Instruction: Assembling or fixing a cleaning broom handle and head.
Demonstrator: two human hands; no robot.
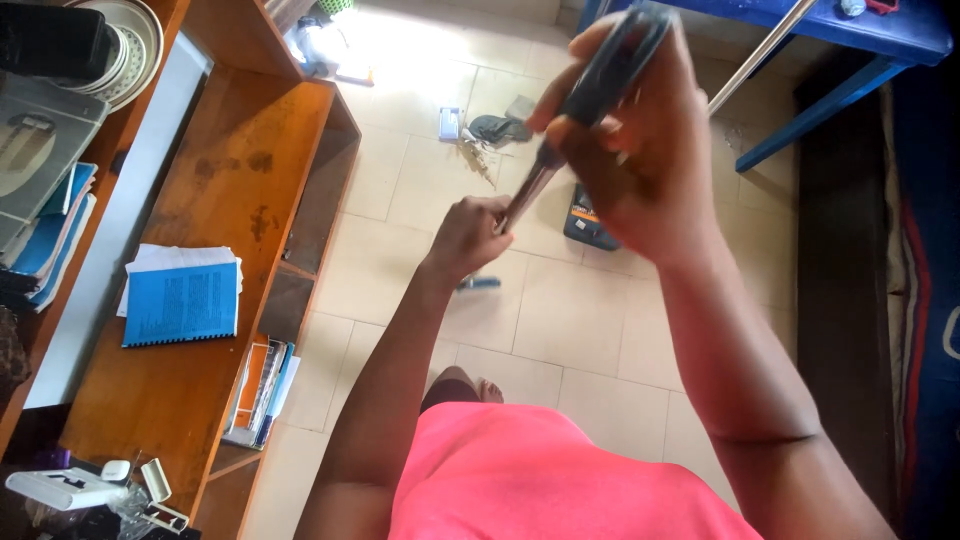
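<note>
Near the top centre of the frame the right hand (640, 150) wraps its fingers tightly around the black, rounded handle of a long tool with a shiny metal shaft (575, 120). The tool's long axis runs on a slant, from the handle end at upper right down to the shaft tip at lower left. That tip reaches the left hand (470, 235), which sits just left of centre, lower than the right. The left hand's fingers are curled in and pressed together around the shaft's end; whether they pinch the tip itself or some small part fitted to it cannot be made out, since the knuckles cover it. So the handle lies wholly within the right hand, and the working end lies in or against the left.

The tool is held in mid-air above a pale tiled floor (560, 330). The very top of the handle is blurred, and the shaft's tip is hidden.

At left stands an orange-brown wooden shelf unit (250, 160) with a blue-covered bound booklet (182, 303) lying on it. On the floor beyond the hands lies a small dark box with an orange label (585, 220), partly hidden behind the right wrist.
</note>
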